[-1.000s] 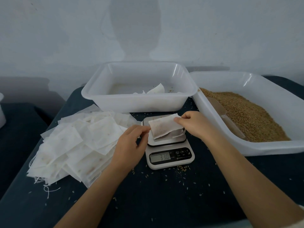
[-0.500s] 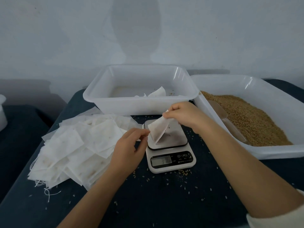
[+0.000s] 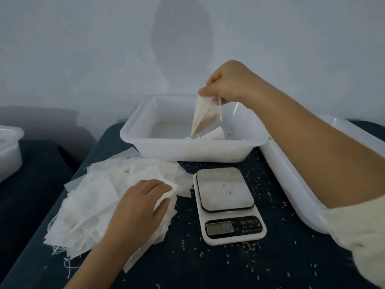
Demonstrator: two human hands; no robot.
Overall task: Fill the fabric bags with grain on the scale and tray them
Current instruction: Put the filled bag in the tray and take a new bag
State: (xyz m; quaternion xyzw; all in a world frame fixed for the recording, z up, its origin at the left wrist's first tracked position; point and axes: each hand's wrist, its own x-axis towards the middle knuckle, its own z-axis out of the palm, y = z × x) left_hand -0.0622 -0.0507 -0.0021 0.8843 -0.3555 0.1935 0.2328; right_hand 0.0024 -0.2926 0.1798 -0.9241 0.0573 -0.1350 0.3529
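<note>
My right hand (image 3: pixel 226 84) pinches a filled fabric bag (image 3: pixel 203 114) by its top edge; the bag hangs point-down over the white tray (image 3: pixel 195 151) at the back. A few bags (image 3: pixel 210 134) lie inside that tray. My left hand (image 3: pixel 139 203) rests on the pile of empty fabric bags (image 3: pixel 93 197) at the left and grips the corner of the top one (image 3: pixel 166 193). The small digital scale (image 3: pixel 226 203) stands in the middle with a bare platform. My right forearm hides the grain.
A larger white tub (image 3: pixel 291 184) stands at the right, mostly behind my right arm. Loose grains (image 3: pixel 250 246) are scattered over the dark table around the scale. Another white container (image 3: pixel 9 151) sits at the far left edge.
My right hand lifted the filled bag off the scale and carried it up over the back tray. My left hand moved from beside the scale onto the empty-bag pile.
</note>
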